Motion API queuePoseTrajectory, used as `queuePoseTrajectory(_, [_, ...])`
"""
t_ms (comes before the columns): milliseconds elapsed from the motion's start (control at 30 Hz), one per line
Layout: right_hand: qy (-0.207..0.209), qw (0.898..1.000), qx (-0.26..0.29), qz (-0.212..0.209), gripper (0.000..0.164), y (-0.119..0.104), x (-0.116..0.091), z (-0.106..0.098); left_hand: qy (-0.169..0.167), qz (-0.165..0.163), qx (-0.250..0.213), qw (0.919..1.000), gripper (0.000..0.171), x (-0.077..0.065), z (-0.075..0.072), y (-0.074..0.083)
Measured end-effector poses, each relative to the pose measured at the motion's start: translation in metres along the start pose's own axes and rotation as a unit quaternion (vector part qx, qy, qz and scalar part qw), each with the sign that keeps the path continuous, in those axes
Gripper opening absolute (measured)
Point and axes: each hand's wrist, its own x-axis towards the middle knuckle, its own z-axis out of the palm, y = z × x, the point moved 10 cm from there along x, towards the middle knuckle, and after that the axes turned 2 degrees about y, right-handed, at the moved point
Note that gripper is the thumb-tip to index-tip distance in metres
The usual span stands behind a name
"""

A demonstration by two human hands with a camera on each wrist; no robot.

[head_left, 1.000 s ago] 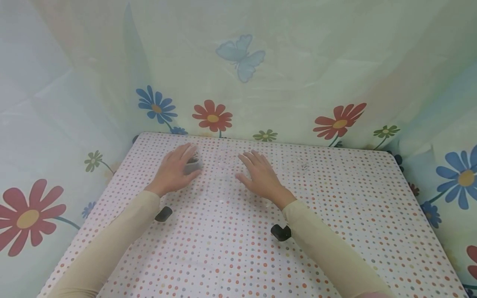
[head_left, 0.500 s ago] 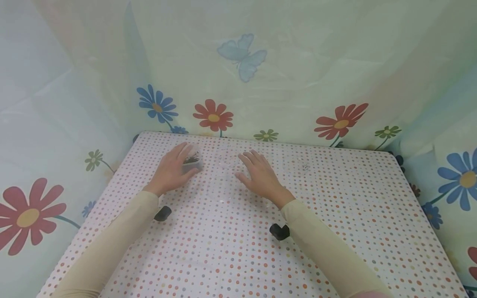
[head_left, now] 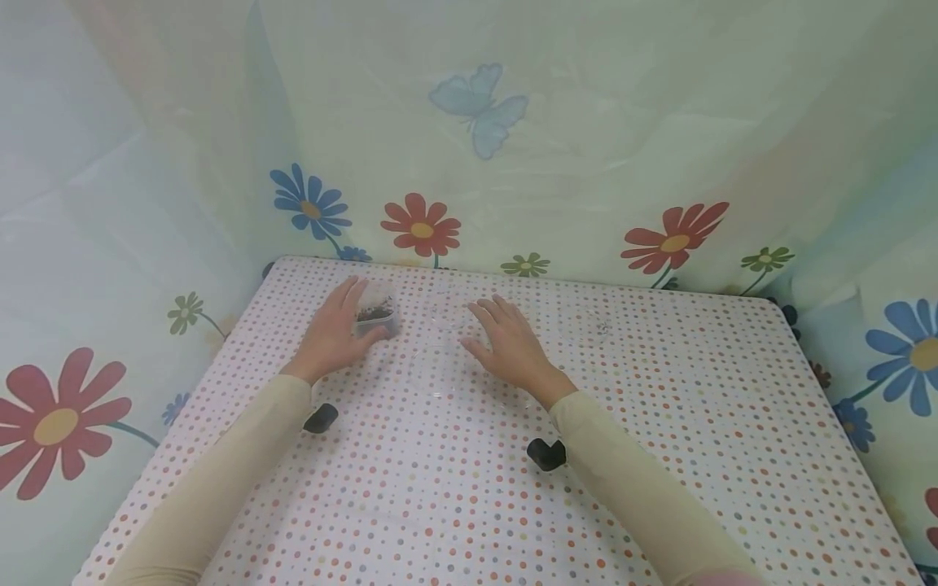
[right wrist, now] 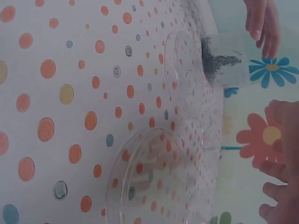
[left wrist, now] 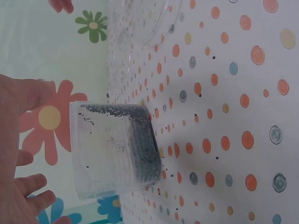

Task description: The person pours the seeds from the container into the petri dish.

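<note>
One floral backdrop (head_left: 572,155), behind one polka-dot tabletop (head_left: 454,505). Two cream sleeves: left sleeve (head_left: 212,480), right sleeve (head_left: 637,480), both extended forward, angled inward. Left hand (head_left: 330,338) plus right hand (head_left: 509,342), two total: both spread, thumbs apart, held above the tabletop. At least two clear dishes (right wrist: 152,184), near the right hand; can't tell exact count, too faint. One clear container (left wrist: 110,149), upright on the tabletop at left, just below the left hand, apart from it; dark granules (left wrist: 145,156) inside. Two black blocks (head_left: 321,418), one by each wrist. A few loose dark specks (left wrist: 214,57) on the tabletop.
</note>
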Motion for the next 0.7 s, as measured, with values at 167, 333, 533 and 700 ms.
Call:
queuePoseTrajectory(167, [-0.001, 1.0, -0.006, 0.004, 0.059, 0.002, 0.001, 0.002, -0.001, -0.016, -0.019, 0.9997, 0.09, 0.001, 0.001, -0.005])
queuePoseTrajectory(333, [-0.007, 1.0, -0.004, 0.009, 0.059, 0.003, 0.002, 0.007, 0.002, -0.033, -0.041, 0.9986, 0.097, 0.001, 0.003, -0.011])
queuePoseTrajectory(533, [-0.012, 1.0, 0.005, 0.014, 0.059, 0.005, 0.004, 0.01, 0.0, -0.065, -0.073, 0.9952, 0.105, 0.001, 0.008, -0.021])
queuePoseTrajectory(700, [-0.009, 1.0, 0.017, 0.015, 0.058, 0.008, 0.005, 0.012, -0.001, -0.089, -0.099, 0.9911, 0.112, 0.002, 0.013, -0.031])
